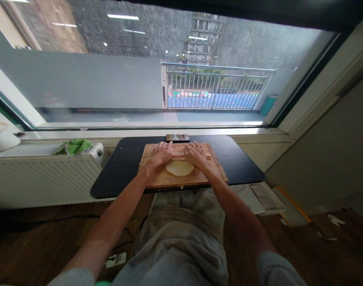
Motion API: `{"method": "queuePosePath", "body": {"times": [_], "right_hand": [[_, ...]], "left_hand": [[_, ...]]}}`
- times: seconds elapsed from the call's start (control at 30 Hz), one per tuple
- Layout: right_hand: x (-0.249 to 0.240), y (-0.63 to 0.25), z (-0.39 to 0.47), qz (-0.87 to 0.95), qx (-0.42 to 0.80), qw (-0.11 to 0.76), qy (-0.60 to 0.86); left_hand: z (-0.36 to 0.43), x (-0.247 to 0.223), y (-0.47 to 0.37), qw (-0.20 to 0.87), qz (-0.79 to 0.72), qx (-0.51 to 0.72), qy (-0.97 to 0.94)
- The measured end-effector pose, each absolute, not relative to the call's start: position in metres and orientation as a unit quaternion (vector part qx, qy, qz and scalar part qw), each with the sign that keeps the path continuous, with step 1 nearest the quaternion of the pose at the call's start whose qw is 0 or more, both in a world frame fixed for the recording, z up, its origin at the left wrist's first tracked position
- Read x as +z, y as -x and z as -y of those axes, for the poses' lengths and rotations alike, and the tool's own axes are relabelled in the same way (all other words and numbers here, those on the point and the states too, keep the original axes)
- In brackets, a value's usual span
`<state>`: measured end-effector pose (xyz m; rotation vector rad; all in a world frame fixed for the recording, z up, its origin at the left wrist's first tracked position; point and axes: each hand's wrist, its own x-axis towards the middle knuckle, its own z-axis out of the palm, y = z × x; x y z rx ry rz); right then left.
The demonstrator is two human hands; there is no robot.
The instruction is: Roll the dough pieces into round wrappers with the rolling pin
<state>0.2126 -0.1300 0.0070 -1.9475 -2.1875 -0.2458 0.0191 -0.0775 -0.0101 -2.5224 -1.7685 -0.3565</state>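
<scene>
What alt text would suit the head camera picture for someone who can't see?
A person's left hand and right hand rest on a rolling pin at the far side of flattened dough on a wooden board. The board lies on a black table before a window, with a green cloth on a radiator at left.

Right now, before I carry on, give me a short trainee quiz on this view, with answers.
1. Of the left hand and the right hand, which rests on the rolling pin? A) left only B) right only C) both
2. True or false: the dough on the wooden board is a round ball.
3. What lies on top of the radiator?

Key: 1. C. 2. False; it is spread flat. 3. A green cloth.
</scene>
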Motion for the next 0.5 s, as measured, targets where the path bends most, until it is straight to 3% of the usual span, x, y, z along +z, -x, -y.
{"method": "queuePosePath", "body": {"times": [0.17,0.37,0.5], "right_hand": [[0.019,-0.225,0.119,0.718,-0.070,0.074,0.689],[0.027,-0.232,0.112,0.651,-0.066,0.119,0.746],[0.032,-0.235,0.114,0.672,-0.037,0.070,0.736]], "left_hand": [[0.071,-0.004,-0.015,0.004,0.574,-0.114,0.811],[0.065,0.017,-0.015,-0.051,0.600,-0.118,0.790],[0.065,0.026,-0.017,-0.067,0.605,-0.094,0.787]]}}
